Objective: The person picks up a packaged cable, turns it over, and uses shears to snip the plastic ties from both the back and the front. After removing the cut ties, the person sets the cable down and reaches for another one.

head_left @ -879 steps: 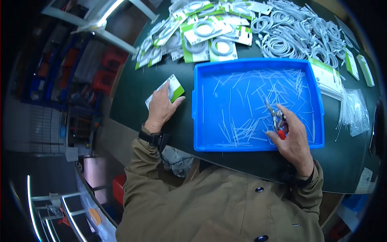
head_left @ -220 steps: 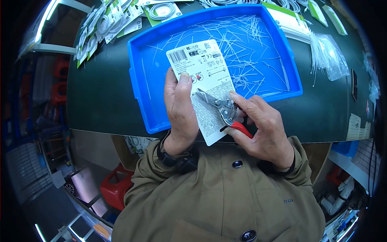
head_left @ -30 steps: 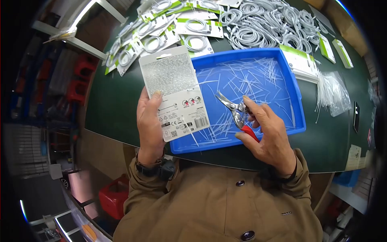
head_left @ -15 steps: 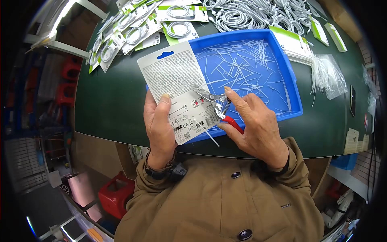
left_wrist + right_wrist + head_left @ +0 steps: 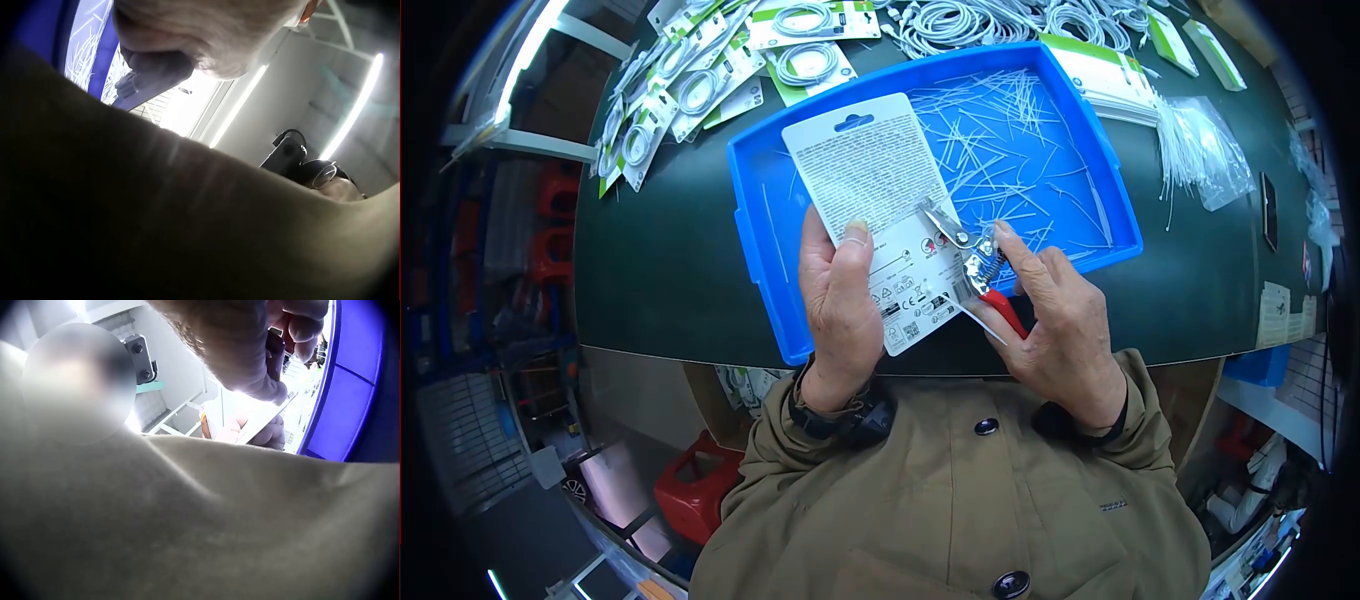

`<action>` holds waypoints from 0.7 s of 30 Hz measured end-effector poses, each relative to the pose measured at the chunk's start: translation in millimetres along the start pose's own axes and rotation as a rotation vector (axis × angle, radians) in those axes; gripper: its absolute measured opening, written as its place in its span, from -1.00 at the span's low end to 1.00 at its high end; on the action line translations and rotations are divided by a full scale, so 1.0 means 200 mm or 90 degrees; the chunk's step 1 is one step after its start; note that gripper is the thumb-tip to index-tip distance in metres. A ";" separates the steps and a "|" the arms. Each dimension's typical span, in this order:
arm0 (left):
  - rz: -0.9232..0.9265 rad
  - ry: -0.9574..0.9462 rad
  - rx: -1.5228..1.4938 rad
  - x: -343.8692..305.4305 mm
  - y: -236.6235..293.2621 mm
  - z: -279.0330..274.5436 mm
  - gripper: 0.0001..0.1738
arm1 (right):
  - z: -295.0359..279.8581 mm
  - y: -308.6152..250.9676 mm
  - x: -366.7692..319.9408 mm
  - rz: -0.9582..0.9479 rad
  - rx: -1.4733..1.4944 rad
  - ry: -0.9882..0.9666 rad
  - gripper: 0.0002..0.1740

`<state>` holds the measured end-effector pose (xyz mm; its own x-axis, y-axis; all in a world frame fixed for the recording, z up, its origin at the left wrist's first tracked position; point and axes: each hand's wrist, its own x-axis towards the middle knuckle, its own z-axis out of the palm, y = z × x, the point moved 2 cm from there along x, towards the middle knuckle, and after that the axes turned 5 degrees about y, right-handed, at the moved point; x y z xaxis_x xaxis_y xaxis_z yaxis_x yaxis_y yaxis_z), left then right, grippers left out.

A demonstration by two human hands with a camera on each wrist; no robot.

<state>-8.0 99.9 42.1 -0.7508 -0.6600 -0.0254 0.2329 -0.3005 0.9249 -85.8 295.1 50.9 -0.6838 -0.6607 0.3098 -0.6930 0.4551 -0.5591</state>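
In the head view the left hand (image 5: pixel 840 310) grips a printed white card (image 5: pixel 865 170) by its left edge, thumb on the printed face. The right hand (image 5: pixel 1065 330) holds red-handled cutters (image 5: pixel 1005 312), whose metal blades lie over the card's right part. A white strip (image 5: pixel 975 318) sticks out from the card's lower right toward the right thumb. Whether the blades touch the card cannot be told. The left wrist view shows part of a hand (image 5: pixel 200 31) close up; in the right wrist view the right hand (image 5: pixel 231 344) is near the card's bright edge.
Beneath and behind the card lies a blue tray (image 5: pixel 745 190) with many loose white strips. Carded cables (image 5: pixel 700 90) and coiled grey cables (image 5: pixel 960 25) cover the table's far side. White ties (image 5: pixel 1180 150) and a clear bag (image 5: pixel 1225 165) lie right of the tray.
In the head view the card, both hands and the cutters now appear further right than half a second ago. Since one second ago, the cutters have come from beside the card to over it.
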 end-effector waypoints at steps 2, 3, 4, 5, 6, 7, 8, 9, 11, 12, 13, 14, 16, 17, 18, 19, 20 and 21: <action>-0.010 -0.010 -0.001 0.00 -0.02 0.02 -0.52 | -0.01 0.03 -0.03 0.014 0.013 0.000 -0.12; -0.014 -0.010 0.007 0.00 -0.03 0.02 -0.52 | 0.00 0.04 -0.05 0.028 0.034 0.000 -0.12; -0.018 -0.010 0.015 0.01 -0.04 0.02 -0.52 | 0.00 0.05 -0.06 0.042 0.056 0.000 -0.13; -0.020 -0.009 0.023 0.01 -0.05 0.02 -0.52 | 0.01 0.06 -0.07 0.054 0.077 0.000 -0.13; -0.023 0.000 0.020 0.01 -0.05 0.03 -0.51 | 0.01 0.05 -0.08 0.058 0.103 -0.012 -0.13; -0.026 0.008 0.018 0.00 -0.05 0.04 -0.51 | -0.01 0.04 -0.08 0.062 0.129 -0.024 -0.12; -0.028 0.017 0.015 0.00 -0.05 0.04 -0.50 | -0.02 0.03 -0.07 0.065 0.155 -0.035 -0.12; -0.032 0.012 0.017 0.00 -0.05 0.04 -0.50 | -0.02 0.03 -0.06 0.056 0.168 -0.043 -0.11; -0.040 0.004 0.019 0.00 -0.06 0.04 -0.49 | -0.03 0.01 -0.05 0.038 0.195 -0.060 -0.10; -0.037 0.006 0.022 -0.01 -0.07 0.04 -0.49 | -0.04 0.01 -0.04 0.032 0.188 -0.071 -0.10; -0.033 0.006 0.025 -0.01 -0.07 0.04 -0.48 | -0.04 0.01 -0.03 0.026 0.180 -0.080 -0.10; -0.029 0.007 0.027 -0.01 -0.08 0.05 -0.48 | -0.04 0.00 -0.02 0.020 0.172 -0.090 -0.10; -0.024 -0.006 0.041 -0.02 -0.08 0.05 -0.47 | -0.03 0.00 -0.01 0.027 0.171 -0.097 -0.12; -0.021 -0.012 0.047 -0.02 -0.08 0.05 -0.46 | -0.03 0.00 -0.01 0.030 0.170 -0.101 -0.13; -0.023 -0.018 0.036 -0.02 -0.08 0.05 -0.46 | -0.03 0.00 -0.01 0.025 0.164 -0.102 -0.14; -0.026 -0.024 0.025 -0.03 -0.08 0.06 -0.45 | -0.03 0.00 -0.01 0.020 0.157 -0.103 -0.14; -0.028 -0.030 0.014 -0.03 -0.08 0.07 -0.44 | -0.03 0.00 0.00 0.015 0.151 -0.104 -0.14; -0.036 -0.032 0.007 -0.03 -0.09 0.07 -0.44 | -0.02 0.00 -0.01 0.007 0.146 -0.098 -0.15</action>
<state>-15.8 118.3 31.2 -0.7925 -0.6070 -0.0598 0.1823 -0.3292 0.9265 -86.3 298.5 52.6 -0.6355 -0.7479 0.1918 -0.6040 0.3269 -0.7268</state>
